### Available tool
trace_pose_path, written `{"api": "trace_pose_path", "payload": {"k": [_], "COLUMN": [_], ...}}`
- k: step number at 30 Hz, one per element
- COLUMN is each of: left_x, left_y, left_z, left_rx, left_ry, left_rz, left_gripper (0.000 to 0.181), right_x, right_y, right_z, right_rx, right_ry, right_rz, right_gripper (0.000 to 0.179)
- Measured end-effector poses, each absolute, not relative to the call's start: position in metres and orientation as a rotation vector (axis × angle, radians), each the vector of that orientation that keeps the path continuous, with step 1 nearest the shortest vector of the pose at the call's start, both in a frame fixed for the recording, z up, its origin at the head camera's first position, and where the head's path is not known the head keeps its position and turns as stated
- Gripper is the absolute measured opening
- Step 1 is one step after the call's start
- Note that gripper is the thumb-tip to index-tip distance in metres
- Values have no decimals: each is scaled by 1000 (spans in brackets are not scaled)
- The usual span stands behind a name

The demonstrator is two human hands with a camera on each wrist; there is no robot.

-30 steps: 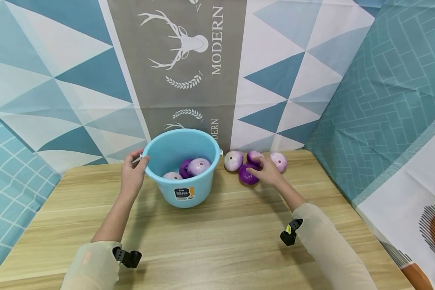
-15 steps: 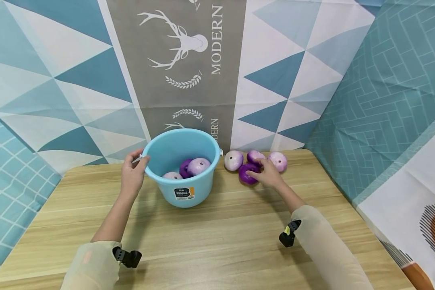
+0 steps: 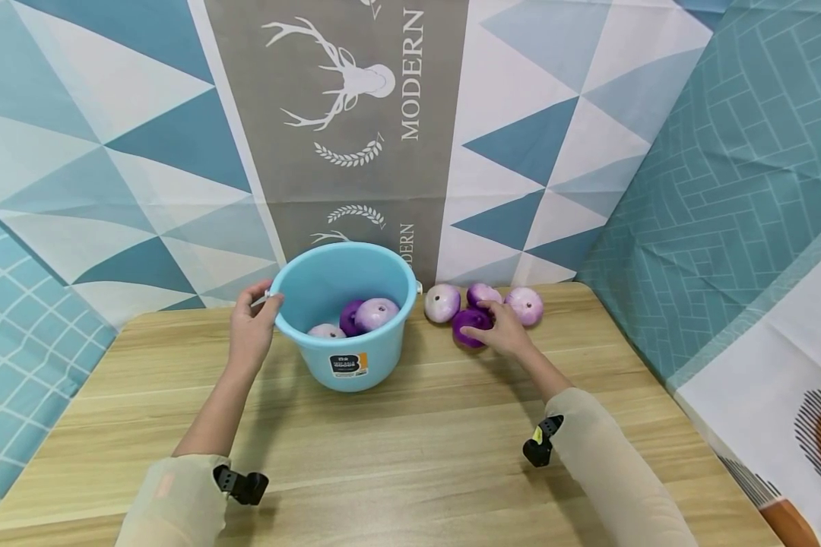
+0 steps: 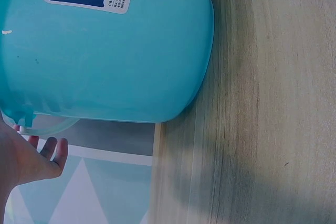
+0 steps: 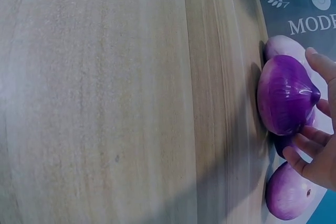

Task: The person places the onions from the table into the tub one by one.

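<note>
My left hand (image 3: 249,330) grips the light blue bucket (image 3: 386,361) at its left rim, by the handle joint; the wrist view shows several fingertips (image 4: 60,153) curled below the handle (image 4: 58,127). Inside the bucket lie a dark purple onion (image 3: 350,317), a pale purple onion (image 3: 376,313) and a paler one (image 3: 326,331). My right hand (image 3: 509,334) holds a dark purple onion (image 3: 467,336) on the table, thumb over its near side and fingers curled at its far side. Close around it sit two pale onions (image 3: 442,304) (image 3: 525,305) and a purple-and-white one (image 3: 482,293).
The wooden table (image 3: 397,463) runs up to a patterned cloth (image 3: 513,76) at the back. A teal cloth (image 3: 711,197) hangs along the right side and a blue checked one (image 3: 20,365) along the left.
My right forearm has shifted slightly left and the right fingers have come further around the dark purple onion. The left hand and the bucket stay where they were.
</note>
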State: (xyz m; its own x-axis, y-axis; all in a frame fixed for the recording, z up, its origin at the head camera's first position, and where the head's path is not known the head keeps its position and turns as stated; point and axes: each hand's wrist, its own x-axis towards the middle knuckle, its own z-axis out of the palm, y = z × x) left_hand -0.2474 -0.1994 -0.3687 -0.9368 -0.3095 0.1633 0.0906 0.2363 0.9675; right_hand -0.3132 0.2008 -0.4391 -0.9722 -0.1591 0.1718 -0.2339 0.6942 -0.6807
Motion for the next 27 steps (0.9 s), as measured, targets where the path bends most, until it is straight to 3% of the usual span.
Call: {"api": "trace_pose_path", "payload": {"k": [27], "left_x": [-247], "left_y": [-200], "left_z": [-369], "left_rx": [205], "left_ry": [-2197], "left_rz": [-1757], "left_gripper": [49], "right_x": [-315], "right_y": [192], "right_z": [-457], "right_rx": [238], "right_ry": [-2834], "right_rz": [1167], "right_gripper": [85]}}
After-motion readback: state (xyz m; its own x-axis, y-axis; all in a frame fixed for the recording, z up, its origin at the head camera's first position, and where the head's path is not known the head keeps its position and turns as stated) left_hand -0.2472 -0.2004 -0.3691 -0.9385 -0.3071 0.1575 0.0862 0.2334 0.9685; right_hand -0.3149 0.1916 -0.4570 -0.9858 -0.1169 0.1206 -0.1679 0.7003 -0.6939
